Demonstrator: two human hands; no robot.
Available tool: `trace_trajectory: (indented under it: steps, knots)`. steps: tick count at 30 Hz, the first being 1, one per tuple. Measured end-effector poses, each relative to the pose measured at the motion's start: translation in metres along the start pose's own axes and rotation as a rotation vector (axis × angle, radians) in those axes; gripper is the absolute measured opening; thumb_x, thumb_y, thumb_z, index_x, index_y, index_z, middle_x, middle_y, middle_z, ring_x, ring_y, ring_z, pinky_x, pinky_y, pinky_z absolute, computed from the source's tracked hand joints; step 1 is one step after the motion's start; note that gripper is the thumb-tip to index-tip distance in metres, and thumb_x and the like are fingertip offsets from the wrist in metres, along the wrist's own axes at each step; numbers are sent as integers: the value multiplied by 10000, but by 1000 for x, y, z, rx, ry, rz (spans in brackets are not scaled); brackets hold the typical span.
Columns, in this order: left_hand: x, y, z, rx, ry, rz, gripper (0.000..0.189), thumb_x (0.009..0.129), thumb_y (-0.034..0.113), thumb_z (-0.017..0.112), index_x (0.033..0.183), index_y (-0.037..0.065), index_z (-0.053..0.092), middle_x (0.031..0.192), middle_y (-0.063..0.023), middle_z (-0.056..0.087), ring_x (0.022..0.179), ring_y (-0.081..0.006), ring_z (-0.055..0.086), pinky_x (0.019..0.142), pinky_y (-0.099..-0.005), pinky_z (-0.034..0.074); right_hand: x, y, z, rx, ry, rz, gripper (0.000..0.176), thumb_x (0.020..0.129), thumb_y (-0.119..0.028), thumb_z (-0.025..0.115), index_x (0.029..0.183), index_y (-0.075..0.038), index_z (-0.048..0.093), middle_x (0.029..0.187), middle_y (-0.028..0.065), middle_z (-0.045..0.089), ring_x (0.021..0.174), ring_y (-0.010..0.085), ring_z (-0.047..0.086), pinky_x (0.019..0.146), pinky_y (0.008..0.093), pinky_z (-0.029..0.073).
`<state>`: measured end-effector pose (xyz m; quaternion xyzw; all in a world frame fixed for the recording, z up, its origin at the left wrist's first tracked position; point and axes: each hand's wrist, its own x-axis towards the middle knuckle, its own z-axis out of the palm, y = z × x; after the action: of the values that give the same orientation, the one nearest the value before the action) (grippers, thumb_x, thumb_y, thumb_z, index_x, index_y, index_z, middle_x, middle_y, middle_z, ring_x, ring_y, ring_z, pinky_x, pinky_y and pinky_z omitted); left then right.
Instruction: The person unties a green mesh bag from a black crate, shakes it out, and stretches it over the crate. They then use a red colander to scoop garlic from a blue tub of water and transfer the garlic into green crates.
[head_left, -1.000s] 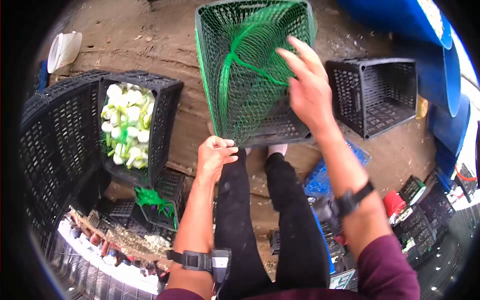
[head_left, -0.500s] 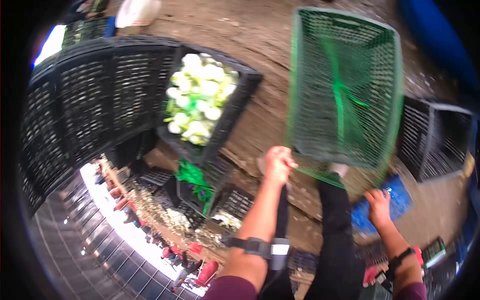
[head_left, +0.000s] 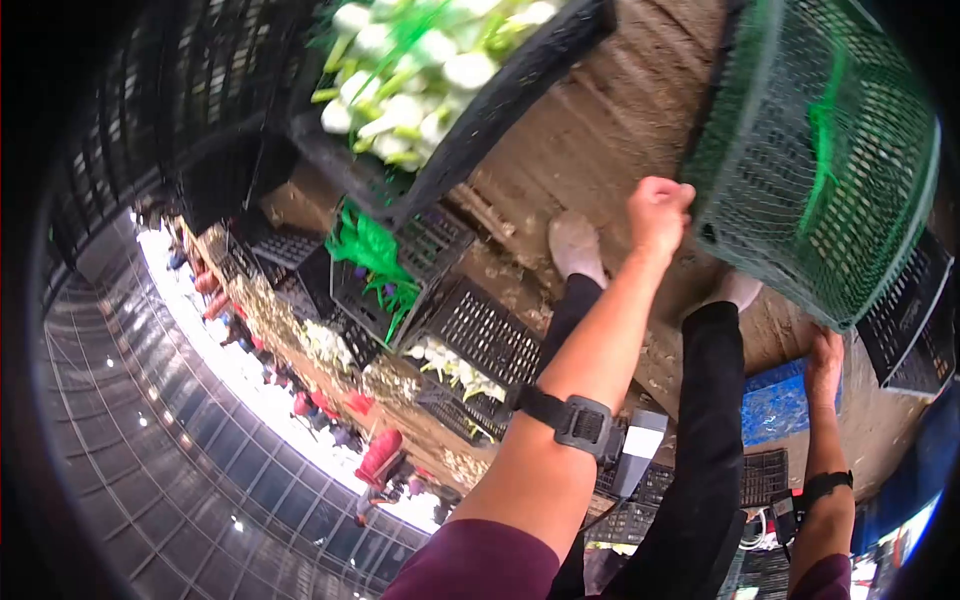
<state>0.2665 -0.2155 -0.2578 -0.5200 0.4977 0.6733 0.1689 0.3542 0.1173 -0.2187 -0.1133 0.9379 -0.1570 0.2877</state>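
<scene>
A dark plastic crate [head_left: 716,215] stands at upper right, lined and draped with green net [head_left: 790,225]; a bright green strip [head_left: 822,150] runs down inside it. At the crate's near left corner is my left hand [head_left: 660,215], its fingers closed in a pinch on the net's edge. My right hand [head_left: 825,355] is at the near right corner, fingers curled against the net's edge and partly hidden. To the left, a black crate [head_left: 480,120] holds white bulbs with green stems [head_left: 430,75], with some green net over them.
Tall stacked black crates [head_left: 130,130] rise at left. A crate with bright green net [head_left: 370,250] and other black crates [head_left: 487,325] stand below. A blue crate [head_left: 780,400] lies near my right foot, and a black crate [head_left: 915,320] at far right. People work in the distance.
My view has shifted, and the netted crate now appears further right and tilted. My right hand has come up to the net's near right corner; my left hand stays at the near left corner.
</scene>
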Motion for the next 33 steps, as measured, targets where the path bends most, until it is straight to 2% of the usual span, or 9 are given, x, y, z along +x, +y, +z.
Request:
trace_trajectory:
  steps: [5, 7, 10, 14, 19, 22, 24, 26, 33]
  knots:
    - [-16, 9, -87, 94, -124, 5, 203, 717, 34, 624, 897, 11, 533, 686, -51, 558, 537, -102, 524, 458, -213, 433, -22, 49, 34, 501, -94, 259, 272, 744, -12, 493, 1013, -16, 536, 1063, 116, 526, 994, 245, 494, 807, 362, 418]
    - [-24, 15, -162, 91, -37, 38, 199, 719, 42, 629, 895, 7, 542, 699, -61, 565, 542, -109, 547, 469, -217, 461, -19, 23, 26, 1392, 244, 969, 252, 783, -77, 513, 1031, -57, 553, 985, 42, 562, 911, 171, 524, 740, 330, 445]
    - [-33, 27, -283, 267, 465, 165, 143, 734, 20, 585, 868, 11, 536, 720, -85, 579, 513, -114, 531, 430, -212, 454, -34, 14, 24, 1281, 70, 927, 236, 797, -134, 535, 1024, -75, 561, 910, 5, 577, 836, 139, 535, 674, 293, 446]
    - [-12, 43, -398, 852, 972, 344, 345, 567, 154, 735, 822, 22, 545, 735, -97, 549, 713, -240, 551, 657, -342, 433, -39, -29, 37, 812, -121, 1167, 301, 806, -210, 534, 1062, -51, 532, 920, 7, 587, 889, 144, 538, 709, 325, 444]
    - [13, 64, -398, 1244, 1149, 25, 285, 661, 151, 661, 873, 9, 536, 821, -145, 550, 804, -311, 532, 673, -395, 429, 29, -201, 6, 789, -415, 660, 171, 799, -98, 530, 923, -13, 612, 844, 4, 593, 778, 89, 528, 654, 223, 429]
    - [-11, 60, -417, 1189, 851, -163, 221, 726, 84, 557, 931, 9, 523, 888, -171, 533, 860, -334, 509, 705, -406, 422, 56, -280, -4, 715, -464, 372, 163, 800, -61, 500, 901, 21, 597, 845, 57, 604, 785, 122, 546, 702, 222, 422]
    - [-51, 47, -425, 1238, 747, 254, 241, 730, 25, 503, 970, 12, 513, 947, -186, 520, 902, -340, 498, 725, -399, 418, 66, -327, 2, 661, -477, 138, 159, 767, -25, 512, 897, 25, 590, 872, 119, 597, 809, 191, 569, 732, 254, 428]
    - [-89, 44, -428, 1152, 784, 363, 262, 712, 23, 514, 974, 7, 511, 999, -170, 517, 904, -342, 499, 719, -397, 419, 77, -384, 3, 694, -539, -9, 197, 720, 8, 539, 912, 6, 584, 914, 154, 582, 852, 265, 569, 762, 296, 434]
    - [-175, 32, -429, 1320, 706, 417, 286, 694, 16, 520, 979, 45, 526, 1038, -97, 511, 893, -301, 499, 746, -425, 378, 85, -548, 35, 672, -513, -725, 409, 612, 53, 514, 1011, -33, 530, 1147, 151, 473, 884, 296, 551, 739, 359, 457]
